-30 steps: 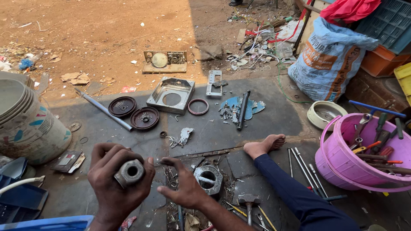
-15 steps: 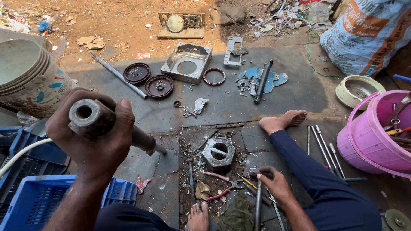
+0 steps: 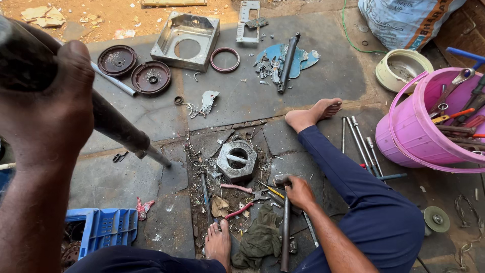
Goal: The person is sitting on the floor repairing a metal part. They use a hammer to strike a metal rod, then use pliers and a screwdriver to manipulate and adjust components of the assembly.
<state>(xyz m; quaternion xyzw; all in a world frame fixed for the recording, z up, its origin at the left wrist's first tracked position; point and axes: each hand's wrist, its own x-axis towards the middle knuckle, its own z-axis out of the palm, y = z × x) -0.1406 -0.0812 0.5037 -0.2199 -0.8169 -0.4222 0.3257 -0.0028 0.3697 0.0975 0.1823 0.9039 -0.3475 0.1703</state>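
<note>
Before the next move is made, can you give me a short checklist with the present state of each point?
1. Left hand grips the long metal shaft firmly: ok, fingers wrapped around its thick end.
2. Right hand holds the hammer: ok, closed near the head.
3. Shaft tip free of the big hex nut: ok, apart.
4. Bare feet away from the work spot: not ok, one foot lies right among the small tools.
5. Ground around the nut free of loose parts: not ok, pliers and scraps lie there.
6. Shaft straight and undamaged: cannot tell.
</note>
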